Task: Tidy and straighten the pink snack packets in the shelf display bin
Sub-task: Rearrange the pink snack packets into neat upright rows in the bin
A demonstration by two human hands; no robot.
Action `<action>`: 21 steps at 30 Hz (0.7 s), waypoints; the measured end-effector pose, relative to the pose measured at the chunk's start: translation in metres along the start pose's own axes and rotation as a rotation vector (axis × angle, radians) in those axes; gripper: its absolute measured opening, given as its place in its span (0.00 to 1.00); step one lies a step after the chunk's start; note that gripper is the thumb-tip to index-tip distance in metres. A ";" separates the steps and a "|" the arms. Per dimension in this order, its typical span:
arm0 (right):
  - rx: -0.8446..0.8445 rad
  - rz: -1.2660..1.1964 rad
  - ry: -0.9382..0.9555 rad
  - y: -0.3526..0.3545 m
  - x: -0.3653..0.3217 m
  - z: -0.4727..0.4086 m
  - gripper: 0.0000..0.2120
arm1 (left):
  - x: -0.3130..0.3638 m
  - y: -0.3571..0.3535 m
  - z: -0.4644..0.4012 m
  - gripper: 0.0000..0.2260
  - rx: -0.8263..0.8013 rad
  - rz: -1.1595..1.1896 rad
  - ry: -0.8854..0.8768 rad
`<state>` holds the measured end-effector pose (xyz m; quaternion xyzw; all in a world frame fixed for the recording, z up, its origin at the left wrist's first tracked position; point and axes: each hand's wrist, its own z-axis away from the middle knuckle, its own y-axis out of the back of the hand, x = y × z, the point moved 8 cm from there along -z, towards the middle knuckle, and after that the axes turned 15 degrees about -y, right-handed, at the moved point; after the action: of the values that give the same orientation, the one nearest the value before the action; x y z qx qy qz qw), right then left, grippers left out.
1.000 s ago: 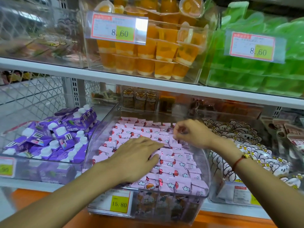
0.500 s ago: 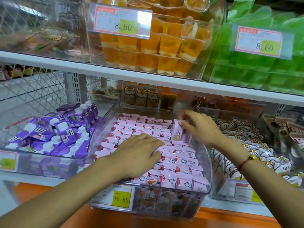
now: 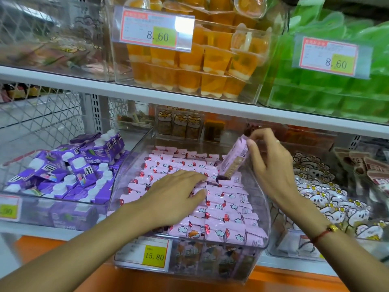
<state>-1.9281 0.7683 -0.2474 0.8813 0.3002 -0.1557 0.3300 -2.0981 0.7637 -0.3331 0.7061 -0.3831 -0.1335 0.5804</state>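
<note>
Risk: if my left hand (image 3: 179,197) lifts off, the flattened rows of pink snack packets (image 3: 219,209) in the clear bin (image 3: 264,209) may spring out of line. It lies flat, fingers straight, pressing them. At two o'clock beyond it, my right hand (image 3: 271,163) pinches one raised packet (image 3: 232,160); it could slip and scatter neighbours.

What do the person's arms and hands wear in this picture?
Both forearms are bare, with no sleeves or gloves in view. The right wrist carries a thin red string bracelet with a small gold bead. The left hand and right hand show no other clear markings.
</note>
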 end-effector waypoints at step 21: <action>-0.315 0.290 0.216 -0.029 -0.049 0.034 0.27 | -0.011 0.029 0.001 0.09 0.589 0.799 0.269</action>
<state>-1.9864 0.7419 -0.2637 0.8643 0.2248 0.0372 0.4484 -2.1175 0.7691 -0.3091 0.6490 -0.5663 0.3046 0.4065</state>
